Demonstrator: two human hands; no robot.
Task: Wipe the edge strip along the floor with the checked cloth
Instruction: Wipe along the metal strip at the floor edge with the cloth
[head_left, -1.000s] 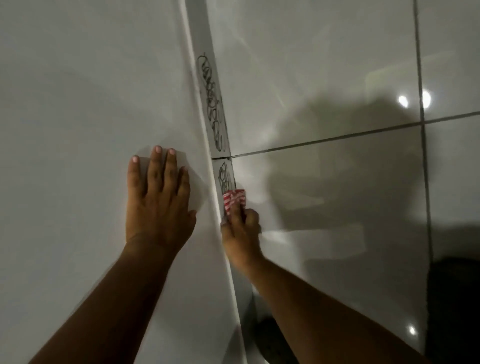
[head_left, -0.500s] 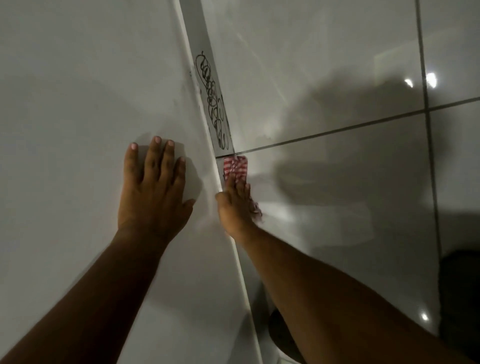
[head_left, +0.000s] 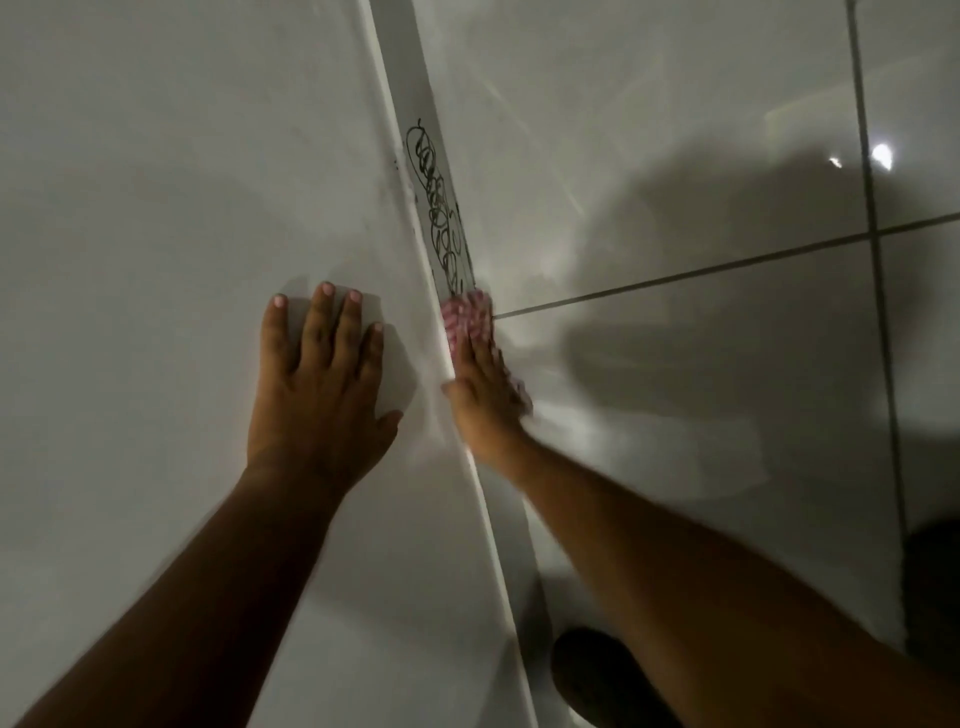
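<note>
The left hand (head_left: 317, 389) lies flat on the pale grey wall panel (head_left: 156, 208) in the left half of the frame, its fingers (head_left: 319, 322) stretched out straight and slightly spread, thumb angled off to the right; it holds nothing and only presses on the wall. Just right of it, at the centre of the frame, the right hand (head_left: 483, 395) presses the red-and-white checked cloth (head_left: 467, 314) against the narrow white edge strip (head_left: 415, 104) that runs diagonally from the top centre down to the bottom centre, between the wall and the glossy grey tiled floor (head_left: 701, 389). The right fingers lie long and close together on top of the cloth, pinning it flat against the strip rather than gripping it; the cloth shows past the fingertips and is blurred. Its upper end touches the lower end of a black scribbled marker line (head_left: 439, 213) on the strip, above the hand. A dark grout line (head_left: 727, 267) meets the strip beside the cloth.
</note>
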